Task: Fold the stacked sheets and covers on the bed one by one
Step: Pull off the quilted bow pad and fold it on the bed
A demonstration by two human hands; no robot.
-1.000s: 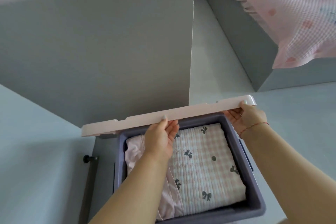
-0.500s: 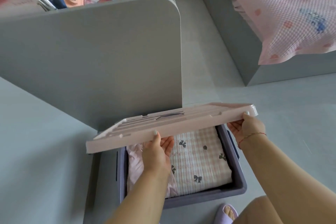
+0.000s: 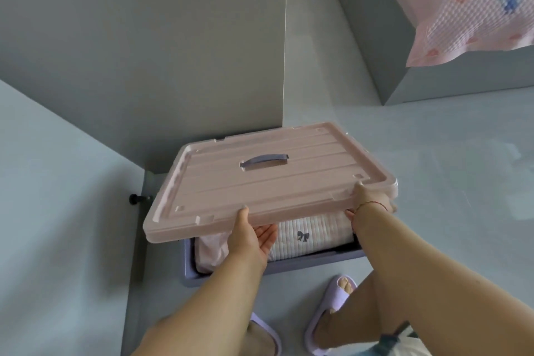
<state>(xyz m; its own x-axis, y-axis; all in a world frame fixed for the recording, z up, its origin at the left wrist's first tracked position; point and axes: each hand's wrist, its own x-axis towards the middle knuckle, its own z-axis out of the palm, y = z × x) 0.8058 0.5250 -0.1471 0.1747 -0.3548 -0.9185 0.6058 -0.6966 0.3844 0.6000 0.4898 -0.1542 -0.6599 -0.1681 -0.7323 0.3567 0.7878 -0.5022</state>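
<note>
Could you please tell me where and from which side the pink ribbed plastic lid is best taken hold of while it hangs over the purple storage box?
Hold the pink ribbed plastic lid along its near long edge, coming from the person's side, as the left hand and right hand do now. The rim is thick and raised, thumbs sit on top and fingers beneath. The grey-purple handle would probably suit one-handed carrying.

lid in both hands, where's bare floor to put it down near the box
Bare floor lies right of the storage box, between it and the bed base. Crowded: the grey panel behind, a cabinet left, slippers in front. The left hand and right hand hold the lid.
</note>
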